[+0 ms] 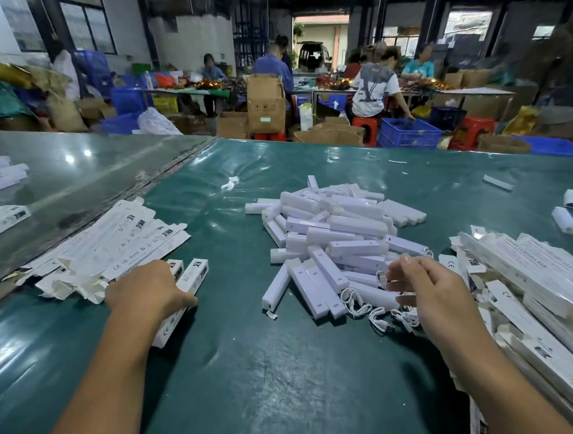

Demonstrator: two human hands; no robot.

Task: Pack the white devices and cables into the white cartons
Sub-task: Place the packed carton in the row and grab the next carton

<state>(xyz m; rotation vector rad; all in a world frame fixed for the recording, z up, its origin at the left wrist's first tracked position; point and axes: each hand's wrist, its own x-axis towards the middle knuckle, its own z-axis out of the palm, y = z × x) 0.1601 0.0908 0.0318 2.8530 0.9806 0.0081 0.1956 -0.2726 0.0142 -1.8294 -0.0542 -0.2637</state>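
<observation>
The white devices (331, 233) lay in a loose heap at the middle of the green table (266, 385), within reach of both arms, which suited picking one at a time. White cables (370, 310) lay coiled at the near right edge of that heap. The right hand (432, 291) hovered over them, fingers curled and pinching what appeared to be a cable end; the catch itself was too small to confirm. The left hand (148, 288) gripped an erected white carton (185, 287), its open end turned toward the heap, presumably held ready for loading. Flat cartons (113, 248) were fanned out just left of that hand as feed stock. Long cartons (526, 301) were stacked at the right edge, presumably finished. The hands were well apart. Judged stage: picking a cable for the held carton.
</observation>
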